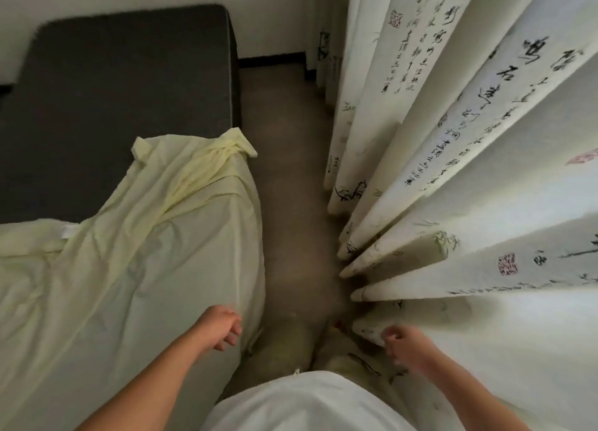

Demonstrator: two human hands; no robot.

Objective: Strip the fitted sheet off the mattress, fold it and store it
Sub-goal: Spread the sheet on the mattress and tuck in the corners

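Observation:
A pale yellow fitted sheet (136, 262) covers the near half of a dark grey mattress (106, 100). Its far corner is pulled off and lies bunched on top, so the far half of the mattress is bare. The sheet still hangs over the mattress's right side edge. My left hand (223, 327) sits at that edge near the front, fingers curled against the cloth; I cannot tell whether it grips the sheet. My right hand (404, 346) hangs loosely curled in front of the curtain and holds nothing that I can see.
A narrow strip of brown floor (291, 171) runs between the bed and a long white curtain (453, 139) printed with black calligraphy and bamboo. A white wall with a dark skirting board closes the far end. My white shirt fills the bottom.

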